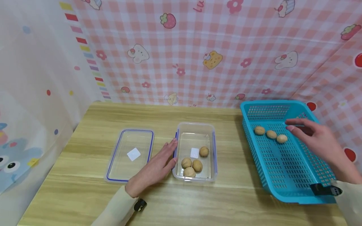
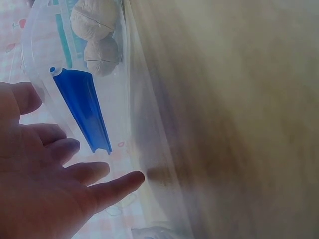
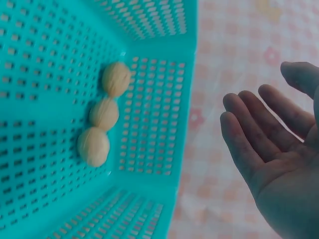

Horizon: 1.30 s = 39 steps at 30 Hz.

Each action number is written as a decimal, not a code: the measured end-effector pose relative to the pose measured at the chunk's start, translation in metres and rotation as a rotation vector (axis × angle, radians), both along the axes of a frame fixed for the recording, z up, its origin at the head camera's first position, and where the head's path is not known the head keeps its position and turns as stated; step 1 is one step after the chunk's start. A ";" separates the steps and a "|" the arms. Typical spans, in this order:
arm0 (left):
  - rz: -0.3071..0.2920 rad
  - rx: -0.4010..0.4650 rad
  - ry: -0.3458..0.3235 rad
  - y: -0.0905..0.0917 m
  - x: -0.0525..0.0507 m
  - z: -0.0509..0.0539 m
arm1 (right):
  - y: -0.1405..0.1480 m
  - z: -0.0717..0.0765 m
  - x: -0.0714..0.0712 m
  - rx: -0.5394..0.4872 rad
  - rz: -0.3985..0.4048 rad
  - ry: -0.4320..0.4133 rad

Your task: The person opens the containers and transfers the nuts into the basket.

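Observation:
My left hand [image 1: 156, 166] rests with straight fingers against the left side of a clear plastic container [image 1: 195, 127]. Inside it lie several walnuts [image 1: 197, 165], most of them near its front end, beside a small white label. The left wrist view shows the relaxed fingers, the container's blue side latch [image 2: 83, 107] and two walnuts [image 2: 102, 55] through the wall. Over the turquoise basket [image 1: 257, 169] hovers my right hand [image 1: 316, 138], holding nothing, its fingers loosely extended. Three walnuts [image 1: 271, 134] sit in a row in the basket, left of that hand; the right wrist view shows these walnuts [image 3: 104, 114] too.
A clear lid [image 1: 118, 157] with a blue seal and a white label lies flat left of the container. The wooden table [image 1: 226, 201] carries everything. Pink checked cloth [image 1: 192, 84] hangs behind it, and a white printed cloth [image 1: 56, 78] hangs at the left.

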<state>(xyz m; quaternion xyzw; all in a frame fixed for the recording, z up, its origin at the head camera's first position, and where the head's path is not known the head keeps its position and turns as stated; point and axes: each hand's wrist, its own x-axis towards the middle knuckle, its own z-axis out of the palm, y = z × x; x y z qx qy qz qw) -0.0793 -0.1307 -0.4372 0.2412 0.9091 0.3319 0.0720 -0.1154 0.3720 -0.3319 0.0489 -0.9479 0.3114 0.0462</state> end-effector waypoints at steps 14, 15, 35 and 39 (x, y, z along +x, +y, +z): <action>0.002 0.008 0.000 0.000 0.001 0.001 | -0.034 0.005 0.032 -0.175 0.068 0.147; 0.002 0.007 -0.002 0.000 0.001 0.001 | -0.037 0.006 0.034 -0.185 0.070 0.147; 0.016 0.000 -0.008 0.001 0.002 -0.001 | -0.093 0.001 0.061 -0.263 0.308 0.356; 0.014 -0.006 -0.014 0.001 0.001 0.000 | -0.104 0.003 0.066 -0.261 0.325 0.321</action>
